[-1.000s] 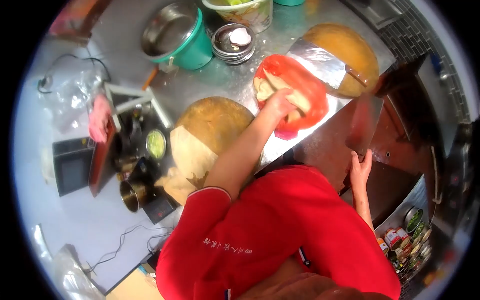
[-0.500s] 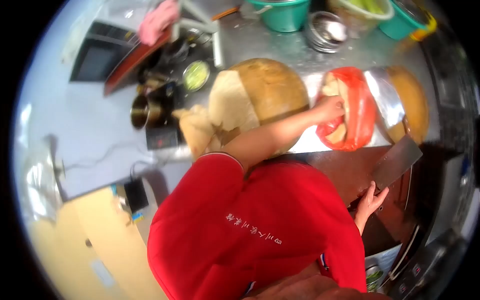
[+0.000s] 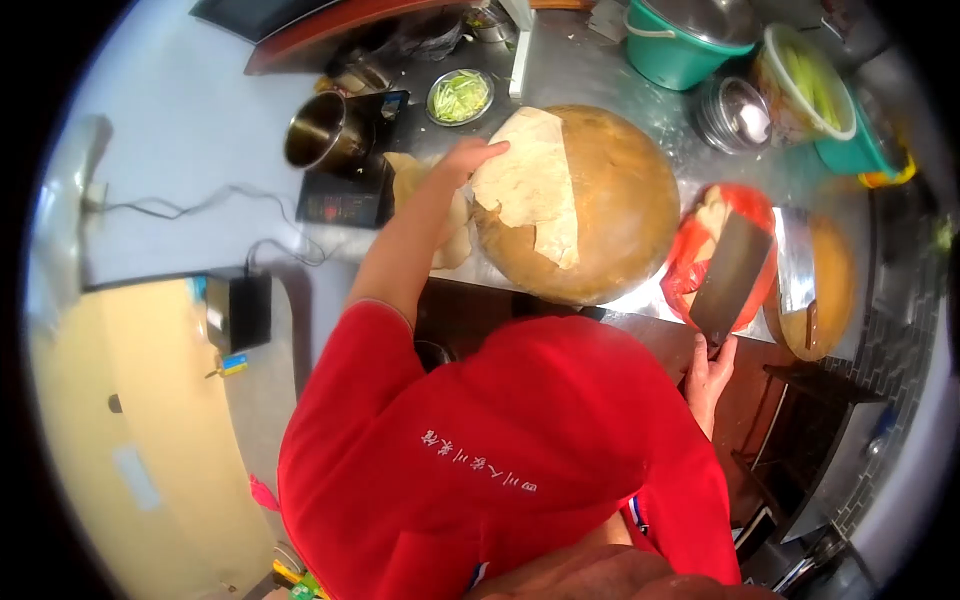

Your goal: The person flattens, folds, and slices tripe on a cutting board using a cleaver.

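Observation:
My left hand (image 3: pixel 474 158) is at the upper left edge of a pale, thin sheet (image 3: pixel 530 180) like tofu skin, thumb on top and its other fingers partly hidden. The sheet lies over the left part of a round wooden chopping board (image 3: pixel 625 200). Another pale sheet (image 3: pixel 455 238) hangs at the counter edge, below my left forearm. My right hand (image 3: pixel 708 378) grips a cleaver (image 3: pixel 735 275), its broad blade tilted up in front of a red plastic bag (image 3: pixel 748 205). Pale food shows in the bag's opening.
A second round board (image 3: pixel 832 285) with a metal blade (image 3: pixel 795 255) on it lies at the right. Behind stand a green bucket (image 3: pixel 670 55), stacked metal bowls (image 3: pixel 728 118) and a tub of green vegetables (image 3: pixel 840 120). A bowl of shredded greens (image 3: pixel 460 97) and a metal pot (image 3: pixel 322 130) are at left.
My left hand has left the red bag and moved left to the pale sheet. The cleaver in my right hand has swung left, now in front of the bag. The view has shifted.

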A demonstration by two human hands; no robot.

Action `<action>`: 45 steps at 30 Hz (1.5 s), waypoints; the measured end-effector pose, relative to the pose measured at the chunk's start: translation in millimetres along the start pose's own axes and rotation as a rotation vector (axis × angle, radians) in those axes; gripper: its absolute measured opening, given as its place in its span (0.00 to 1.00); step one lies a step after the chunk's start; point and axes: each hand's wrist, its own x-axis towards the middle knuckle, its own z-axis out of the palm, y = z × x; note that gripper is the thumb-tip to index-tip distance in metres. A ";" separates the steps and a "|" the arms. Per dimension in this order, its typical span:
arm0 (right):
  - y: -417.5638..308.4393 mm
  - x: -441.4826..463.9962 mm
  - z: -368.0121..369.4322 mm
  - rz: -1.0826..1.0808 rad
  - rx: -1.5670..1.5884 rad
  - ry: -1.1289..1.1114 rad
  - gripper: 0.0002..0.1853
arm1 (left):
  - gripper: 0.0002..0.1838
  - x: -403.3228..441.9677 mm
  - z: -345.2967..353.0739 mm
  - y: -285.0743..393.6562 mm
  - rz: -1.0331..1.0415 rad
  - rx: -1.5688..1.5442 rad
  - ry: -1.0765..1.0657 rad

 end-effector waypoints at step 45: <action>-47.5 12.2 101.2 -0.305 -0.410 -0.320 0.14 | 0.07 -99.9 76.0 -42.2 0.651 0.278 0.599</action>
